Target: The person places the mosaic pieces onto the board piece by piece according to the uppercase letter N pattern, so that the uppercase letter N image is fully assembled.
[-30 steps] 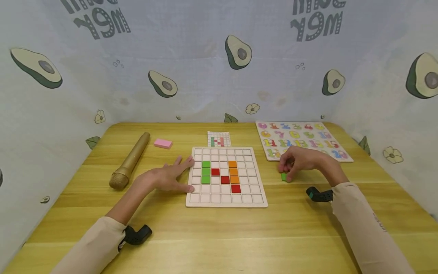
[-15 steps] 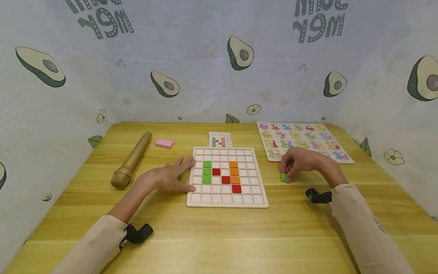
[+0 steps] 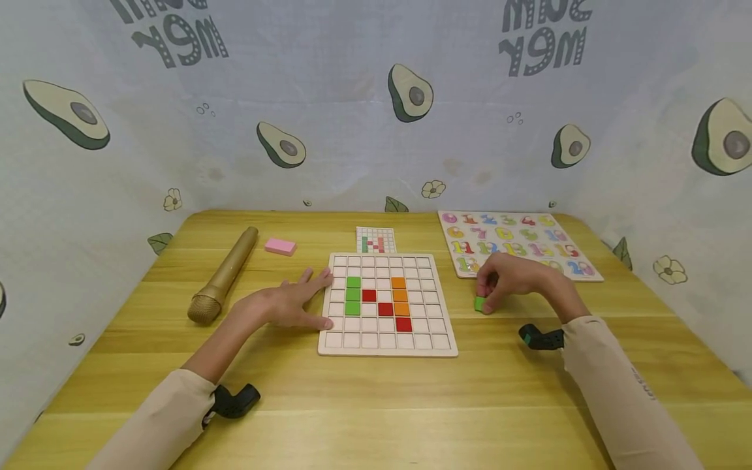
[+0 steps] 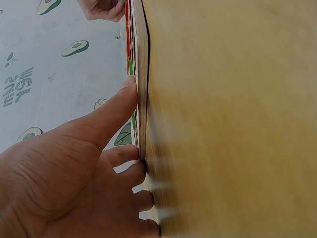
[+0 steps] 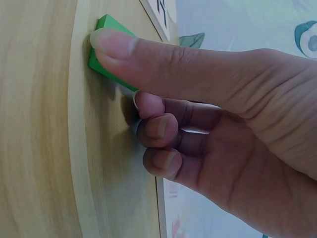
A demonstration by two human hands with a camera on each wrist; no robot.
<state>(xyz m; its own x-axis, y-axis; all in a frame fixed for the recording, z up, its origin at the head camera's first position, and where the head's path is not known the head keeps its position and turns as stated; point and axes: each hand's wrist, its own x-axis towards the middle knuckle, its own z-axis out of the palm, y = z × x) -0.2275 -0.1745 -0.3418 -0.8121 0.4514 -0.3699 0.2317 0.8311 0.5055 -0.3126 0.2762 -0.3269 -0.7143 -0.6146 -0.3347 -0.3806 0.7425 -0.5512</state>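
Observation:
A white grid board [image 3: 433,336] lies mid-table, with green tiles [image 3: 352,295], red tiles [image 3: 385,309] and orange tiles [image 3: 400,296] set in some of its squares. My left hand [image 3: 289,307] rests at the board's left edge, fingers spread and thumb on the rim; the left wrist view shows the thumb [image 4: 114,111] against that edge. To the right of the board, my right hand [image 3: 510,281] pinches a loose green square tile [image 3: 479,304] close to the tabletop. In the right wrist view the thumb covers part of this green tile [image 5: 116,26].
Behind the board lies a small printed grid card [image 3: 376,239]. A number puzzle board [image 3: 517,235] sits at the back right, just beyond my right hand. On the left are a gold microphone [image 3: 226,274] and a pink block [image 3: 280,246]. A patterned cloth [image 3: 341,176] hangs behind the table.
My right hand has shifted slightly left with the green tile between its fingers. The left hand and the grid board stay where they were.

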